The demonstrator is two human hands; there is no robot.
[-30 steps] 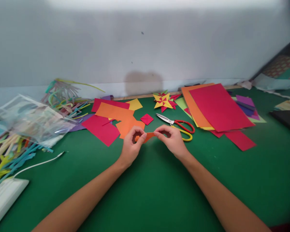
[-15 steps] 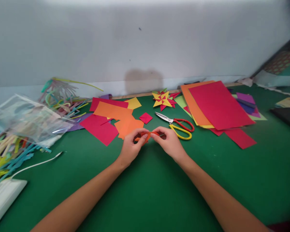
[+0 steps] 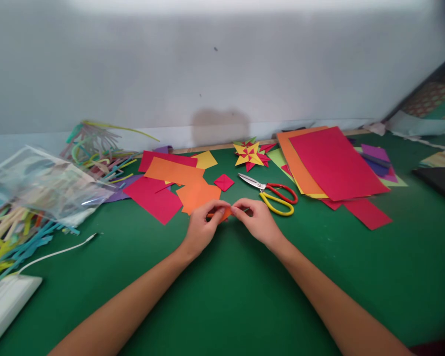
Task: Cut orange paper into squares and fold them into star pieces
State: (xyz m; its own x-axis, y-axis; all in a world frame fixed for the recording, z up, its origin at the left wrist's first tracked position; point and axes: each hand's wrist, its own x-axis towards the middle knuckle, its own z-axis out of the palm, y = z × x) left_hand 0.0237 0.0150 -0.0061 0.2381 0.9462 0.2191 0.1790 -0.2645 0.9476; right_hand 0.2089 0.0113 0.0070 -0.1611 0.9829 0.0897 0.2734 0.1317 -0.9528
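Between my two hands is a small piece of folded orange paper [image 3: 226, 213], mostly hidden by the fingers. My left hand [image 3: 206, 222] is closed in a pinch on its left part. With thumb and forefinger, my right hand [image 3: 256, 220] pinches the paper's right edge, and the fingertips of both hands nearly meet. Just beyond them lies a small red folded paper square [image 3: 224, 182]. Scissors [image 3: 270, 192] with one red and one yellow handle lie slightly open beyond my right hand. Farther back is a layered paper star [image 3: 249, 154] in yellow, red and green.
Orange paper pieces [image 3: 198, 194] and a red sheet [image 3: 155, 198] lie at left. Large red sheets [image 3: 337, 163] are stacked at right. A clear plastic bag [image 3: 48, 180], colourful strips [image 3: 18, 247], a white cable [image 3: 59, 253] and a white power strip [image 3: 11, 306] occupy the far left.
The fingertips have drawn closer together over the orange paper, and less of it shows now. My right hand has shifted slightly left. The things on the table lie as before.
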